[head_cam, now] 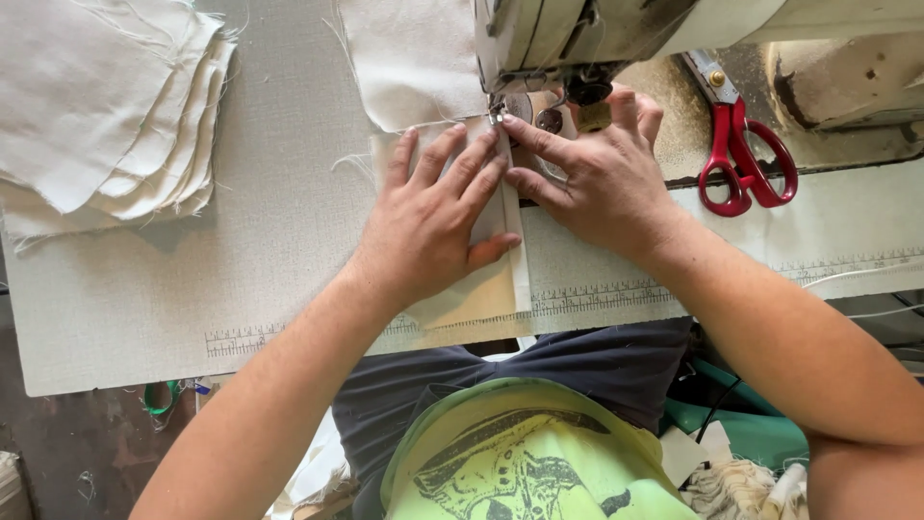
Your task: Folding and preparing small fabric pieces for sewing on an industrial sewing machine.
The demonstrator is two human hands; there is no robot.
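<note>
Now two hands flat on one folded cloth piece at the sewing machine.
Left hand (433, 226) presses the cream cloth piece (481, 289) with fingers spread wide; right hand (602, 178) lies open beside it, fingertips by the presser foot (499, 114). One sewing machine (577, 34) looms above, hiding the needle. One pair of red scissors (741, 159) rests right; one stack of cloth squares (106, 106) sits far left on the table (144, 318).

A: Cloth piece (481, 289) under the hands?
B: Matt cream woven fabric, frayed edges. Same w/ the stack (106, 116).
A: Bench (144, 308)?
B: Coarse grey textile cover, rough.
A: Scissors (741, 154)?
B: Glossy red plastic handles, metal blades. Machine (577, 34) painted metal, worn.
</note>
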